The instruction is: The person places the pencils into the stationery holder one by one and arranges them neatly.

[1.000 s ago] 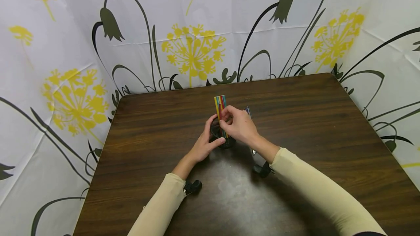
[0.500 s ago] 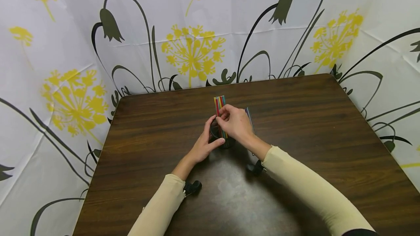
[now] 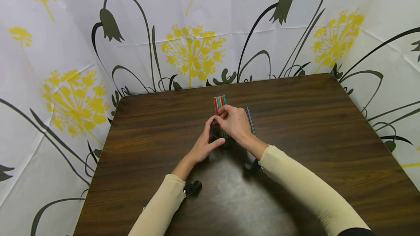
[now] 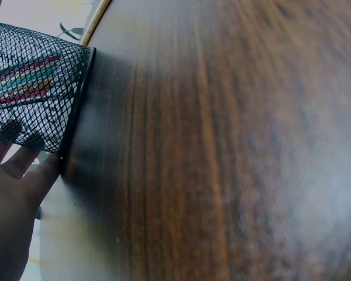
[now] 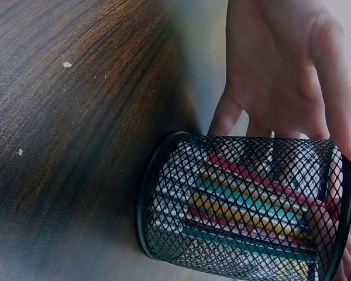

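Note:
A black mesh pencil cup (image 5: 240, 205) stands upright on the brown table. My left hand (image 3: 204, 144) grips it from the left, with fingers around the far side and thumb at the rim. Coloured pencils (image 3: 219, 100) in red, teal and yellow rise in a tight row from the cup. My right hand (image 3: 234, 121) comes over the rim and pinches a red pencil at the row's left edge. Through the mesh in the left wrist view, the lower parts of the pencils (image 4: 29, 79) show.
Slim blue and silver pencil-like sticks (image 3: 250, 119) lie just right of my right hand, partly hidden by my wrist. A white curtain (image 3: 137, 54) with yellow and dark flowers hangs behind the table's far edge (image 3: 183, 90).
My right hand has shifted slightly left. The red pencil it pinched in front of the row now lines up at the row's left edge. My left hand and the cup have stayed put.

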The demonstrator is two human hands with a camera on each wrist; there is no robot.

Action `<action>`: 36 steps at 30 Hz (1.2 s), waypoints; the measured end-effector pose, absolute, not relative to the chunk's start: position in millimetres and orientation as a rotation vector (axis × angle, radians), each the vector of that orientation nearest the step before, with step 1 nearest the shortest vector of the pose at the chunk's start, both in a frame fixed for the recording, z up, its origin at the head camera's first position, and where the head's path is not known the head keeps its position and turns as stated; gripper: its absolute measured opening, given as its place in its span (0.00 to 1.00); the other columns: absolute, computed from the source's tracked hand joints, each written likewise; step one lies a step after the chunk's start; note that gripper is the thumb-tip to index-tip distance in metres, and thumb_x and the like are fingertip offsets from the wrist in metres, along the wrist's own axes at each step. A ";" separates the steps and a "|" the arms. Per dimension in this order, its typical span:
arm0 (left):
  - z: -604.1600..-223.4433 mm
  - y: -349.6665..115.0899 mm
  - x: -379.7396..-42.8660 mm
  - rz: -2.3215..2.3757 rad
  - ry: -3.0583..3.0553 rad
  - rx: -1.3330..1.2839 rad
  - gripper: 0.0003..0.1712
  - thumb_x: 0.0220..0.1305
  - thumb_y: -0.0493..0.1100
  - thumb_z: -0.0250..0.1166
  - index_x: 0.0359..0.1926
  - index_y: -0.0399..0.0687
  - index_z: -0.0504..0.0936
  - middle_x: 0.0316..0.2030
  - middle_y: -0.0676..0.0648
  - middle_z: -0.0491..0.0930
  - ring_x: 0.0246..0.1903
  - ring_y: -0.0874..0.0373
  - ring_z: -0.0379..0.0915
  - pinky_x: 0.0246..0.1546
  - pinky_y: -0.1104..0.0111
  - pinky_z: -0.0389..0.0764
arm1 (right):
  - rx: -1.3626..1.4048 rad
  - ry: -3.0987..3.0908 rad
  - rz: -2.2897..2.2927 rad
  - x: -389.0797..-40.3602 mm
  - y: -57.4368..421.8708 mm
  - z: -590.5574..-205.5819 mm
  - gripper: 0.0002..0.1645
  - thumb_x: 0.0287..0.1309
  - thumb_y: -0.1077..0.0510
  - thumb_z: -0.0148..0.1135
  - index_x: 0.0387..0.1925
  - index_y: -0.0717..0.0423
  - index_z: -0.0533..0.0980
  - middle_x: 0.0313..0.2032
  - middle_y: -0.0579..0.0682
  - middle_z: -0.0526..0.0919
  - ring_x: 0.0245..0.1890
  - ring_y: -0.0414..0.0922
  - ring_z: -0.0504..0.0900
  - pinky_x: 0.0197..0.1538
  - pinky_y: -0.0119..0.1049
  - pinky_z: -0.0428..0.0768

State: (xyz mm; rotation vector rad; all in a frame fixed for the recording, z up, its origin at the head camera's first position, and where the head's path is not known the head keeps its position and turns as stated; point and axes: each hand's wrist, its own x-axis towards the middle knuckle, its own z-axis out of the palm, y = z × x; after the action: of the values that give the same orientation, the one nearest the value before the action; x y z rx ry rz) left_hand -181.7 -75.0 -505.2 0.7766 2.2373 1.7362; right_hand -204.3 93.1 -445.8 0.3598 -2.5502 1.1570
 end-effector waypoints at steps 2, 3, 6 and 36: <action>-495.6 -74.3 -178.0 1.743 2.224 0.780 0.45 0.69 0.39 0.60 0.76 0.55 0.43 0.71 0.41 0.56 0.69 0.46 0.55 0.65 0.42 0.57 | 0.363 -2.547 1.160 -204.3 92.9 -445.4 0.06 0.54 0.58 0.72 0.31 0.56 0.82 0.24 0.45 0.84 0.22 0.37 0.82 0.25 0.32 0.79; -491.2 -74.2 -176.3 1.750 2.214 0.784 0.45 0.69 0.38 0.60 0.76 0.52 0.43 0.71 0.40 0.56 0.69 0.45 0.54 0.65 0.42 0.57 | 0.366 -2.550 1.161 -204.2 92.9 -445.0 0.06 0.54 0.58 0.72 0.31 0.55 0.82 0.24 0.45 0.84 0.22 0.37 0.82 0.25 0.32 0.79; -479.0 -73.9 -171.2 1.750 2.193 0.793 0.45 0.69 0.36 0.59 0.76 0.45 0.42 0.71 0.36 0.55 0.69 0.41 0.54 0.65 0.40 0.56 | 0.371 -2.570 1.169 -203.3 93.8 -444.0 0.05 0.54 0.58 0.72 0.31 0.55 0.82 0.24 0.44 0.84 0.22 0.36 0.81 0.26 0.32 0.79; -477.4 -72.8 -171.1 1.757 2.200 0.800 0.47 0.67 0.35 0.61 0.77 0.46 0.41 0.68 0.33 0.59 0.66 0.39 0.59 0.64 0.41 0.59 | -0.170 -3.021 1.261 -228.7 206.3 -493.9 0.13 0.60 0.51 0.68 0.33 0.57 0.81 0.23 0.49 0.84 0.18 0.41 0.81 0.22 0.34 0.78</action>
State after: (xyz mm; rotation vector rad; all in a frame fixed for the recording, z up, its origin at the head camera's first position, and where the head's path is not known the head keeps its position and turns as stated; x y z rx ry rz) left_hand -171.1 -72.8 -477.4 0.8005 2.1998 1.7566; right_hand -228.7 206.3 -493.9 -0.1698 -3.0211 1.2614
